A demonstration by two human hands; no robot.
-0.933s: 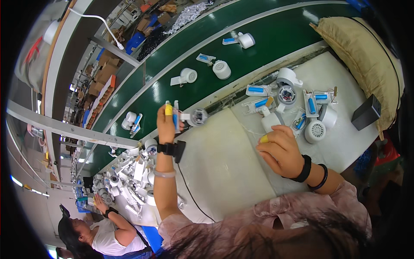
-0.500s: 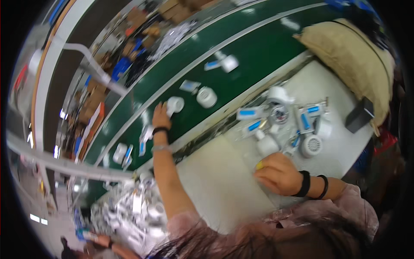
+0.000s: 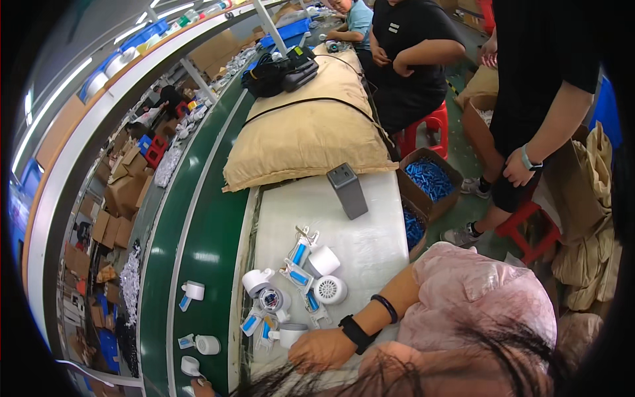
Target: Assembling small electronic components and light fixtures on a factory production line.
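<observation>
My left hand (image 3: 202, 388) shows only in part at the lower edge, its fingers closed at a small white round-headed unit (image 3: 190, 366) on the green belt. My right hand (image 3: 322, 349) is curled low over the white worktop; whatever its fingers hold is hidden. Beside its knuckles lies a white unit (image 3: 289, 334) from a loose cluster. In that cluster, one unit shows a round grille (image 3: 331, 290) and another an open head with parts inside (image 3: 271, 300). Several have flat handles with blue inserts (image 3: 299, 254).
Two more units, one upper (image 3: 193, 290) and one lower (image 3: 208, 345), lie on the green belt (image 3: 206, 241). A dark grey box (image 3: 347, 192) stands before a large tan sack (image 3: 311, 135). Right of the worktop are cartons of blue cylinders (image 3: 431, 178), a red stool (image 3: 532, 231) and a standing person (image 3: 542, 86).
The view has swung to the right, bringing co-workers and cartons into sight. My left hand now sits at the lower edge, still at a white unit; my right hand stays near the cluster.
</observation>
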